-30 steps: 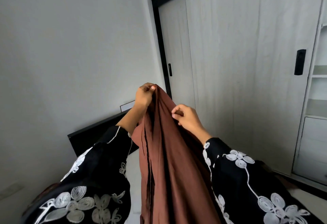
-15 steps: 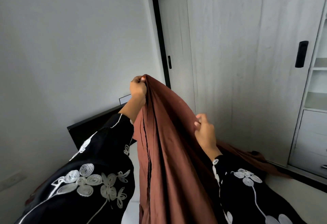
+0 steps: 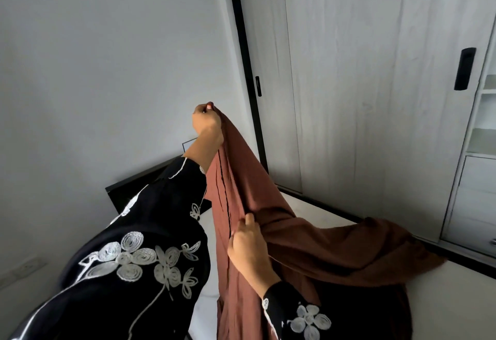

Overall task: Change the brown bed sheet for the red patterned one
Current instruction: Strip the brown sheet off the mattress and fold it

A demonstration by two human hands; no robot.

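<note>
The brown bed sheet [image 3: 316,248] hangs gathered in long folds in front of me and trails to the right over the bare white mattress [image 3: 308,206]. My left hand [image 3: 207,122] holds its top edge up high, fingers pinched shut on the cloth. My right hand [image 3: 248,251] is lower down, gripping the folds of the same sheet near the middle. Both arms wear black sleeves with white flower embroidery. No red patterned sheet is in view.
A black headboard [image 3: 134,186] stands against the grey wall at the left. Pale wardrobe doors [image 3: 362,84] with black handles fill the right side, with white shelves and drawers [image 3: 477,205] at the far right. A wall socket [image 3: 25,267] sits low left.
My right hand has slid down the sheet from beside the left hand to well below it. My left hand keeps the top edge raised. More sheet now spreads to the right.
</note>
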